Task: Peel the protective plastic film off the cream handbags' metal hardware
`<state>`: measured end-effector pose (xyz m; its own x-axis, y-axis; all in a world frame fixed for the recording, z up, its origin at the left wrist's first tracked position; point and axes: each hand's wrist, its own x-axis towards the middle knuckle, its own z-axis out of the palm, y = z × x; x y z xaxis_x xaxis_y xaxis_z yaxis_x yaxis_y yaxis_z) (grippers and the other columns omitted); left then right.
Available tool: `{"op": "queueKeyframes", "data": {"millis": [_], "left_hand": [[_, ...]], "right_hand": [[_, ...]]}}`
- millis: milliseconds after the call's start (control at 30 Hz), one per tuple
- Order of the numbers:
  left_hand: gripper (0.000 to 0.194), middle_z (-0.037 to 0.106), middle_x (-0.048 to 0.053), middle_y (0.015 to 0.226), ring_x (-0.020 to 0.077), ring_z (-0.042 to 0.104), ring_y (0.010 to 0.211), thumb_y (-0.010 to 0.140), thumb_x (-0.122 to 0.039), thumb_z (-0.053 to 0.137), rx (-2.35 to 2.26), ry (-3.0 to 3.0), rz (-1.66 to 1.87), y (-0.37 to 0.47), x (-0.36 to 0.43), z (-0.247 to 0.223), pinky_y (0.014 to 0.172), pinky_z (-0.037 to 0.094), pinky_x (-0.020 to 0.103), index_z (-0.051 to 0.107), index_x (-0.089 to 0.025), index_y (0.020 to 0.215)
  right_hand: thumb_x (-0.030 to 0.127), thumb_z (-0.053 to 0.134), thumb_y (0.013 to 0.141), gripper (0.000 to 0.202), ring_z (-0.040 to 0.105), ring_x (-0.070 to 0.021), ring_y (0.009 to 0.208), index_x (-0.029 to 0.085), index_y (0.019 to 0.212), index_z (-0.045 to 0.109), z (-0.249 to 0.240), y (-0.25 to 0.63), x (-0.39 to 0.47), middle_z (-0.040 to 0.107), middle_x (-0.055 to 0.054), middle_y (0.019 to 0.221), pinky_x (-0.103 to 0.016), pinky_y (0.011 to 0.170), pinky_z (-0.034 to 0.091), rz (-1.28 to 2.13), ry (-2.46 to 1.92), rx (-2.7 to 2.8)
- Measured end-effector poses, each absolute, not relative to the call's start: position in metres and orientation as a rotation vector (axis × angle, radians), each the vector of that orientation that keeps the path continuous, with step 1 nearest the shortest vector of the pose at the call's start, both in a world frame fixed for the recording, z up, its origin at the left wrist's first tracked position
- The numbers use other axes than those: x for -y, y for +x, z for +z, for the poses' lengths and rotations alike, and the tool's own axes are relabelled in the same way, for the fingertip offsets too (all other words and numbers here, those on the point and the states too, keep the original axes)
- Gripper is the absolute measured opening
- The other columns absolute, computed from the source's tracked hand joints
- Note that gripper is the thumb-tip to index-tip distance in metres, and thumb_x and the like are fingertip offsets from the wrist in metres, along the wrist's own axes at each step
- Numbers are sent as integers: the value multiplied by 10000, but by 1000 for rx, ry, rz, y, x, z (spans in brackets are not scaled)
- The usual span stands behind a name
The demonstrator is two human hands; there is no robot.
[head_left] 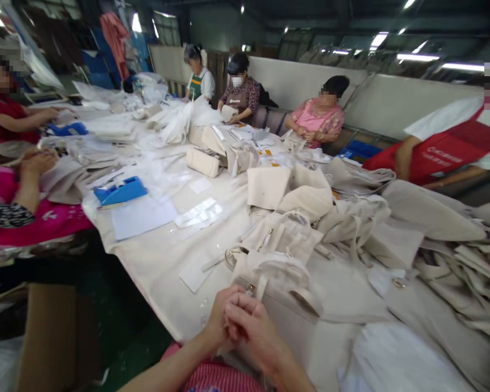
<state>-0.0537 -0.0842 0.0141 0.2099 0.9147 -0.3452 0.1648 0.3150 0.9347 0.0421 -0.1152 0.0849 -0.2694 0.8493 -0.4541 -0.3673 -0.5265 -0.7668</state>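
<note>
Both my hands meet at the near end of a beige handbag [289,321] that lies on the table close to my body. My left hand [222,316] is closed, its fingers bent in against the other hand. Over it curls my right hand [253,324], closed too, thumb and fingers pressed together. What they pinch is hidden between the fingers; a bit of beige material shows just below them. A small gold-coloured fitting [251,287] sits on the bag right above my knuckles. White wrapping covers the bag's handles [288,267].
More beige bags [269,185] and flat beige pieces [433,212] pile up to the right. A white card [196,272], a clear plastic sleeve [200,212] and a blue tray [120,190] lie leftward. Several co-workers sit around the table [155,277]. A cardboard box [44,337] stands lower left.
</note>
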Motion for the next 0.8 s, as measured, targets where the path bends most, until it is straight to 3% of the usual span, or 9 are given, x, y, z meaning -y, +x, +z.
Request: {"op": "queueKeyframes", "data": {"millis": [100,333,600,800], "left_hand": [[190,551,-15,582,150,502,609,746,-300,506,-1298,1199,762,-54,86,18,593,377,262,530,-192,591],[213,655,27,689,173,581,681,839,-266,476,-1362,1437,744,-55,94,21,642,384,266,628,-180,716],[238,690,54,788,207,620,759,906,-279,433,-1404,1595,651,-59,102,14,692,406,283,628,-202,794],[265,704,68,873,243,638,835,906,-248,443,-1327,1621,686,-64,103,14,750,420,305,618,-234,1105]], "right_hand": [[502,702,686,368,271,-67,457,197,598,515,70,53,98,361,96,450,-232,474,202,1720,-1395,758],[518,663,630,343,310,-98,490,199,558,561,41,82,103,388,67,483,-250,468,225,1501,-1711,885],[478,622,663,314,460,-148,527,200,517,613,29,73,98,526,25,476,-267,511,344,1237,-1879,1019],[460,643,657,305,460,-156,500,218,475,600,23,70,98,543,20,461,-284,504,327,1196,-1867,1059]]}}
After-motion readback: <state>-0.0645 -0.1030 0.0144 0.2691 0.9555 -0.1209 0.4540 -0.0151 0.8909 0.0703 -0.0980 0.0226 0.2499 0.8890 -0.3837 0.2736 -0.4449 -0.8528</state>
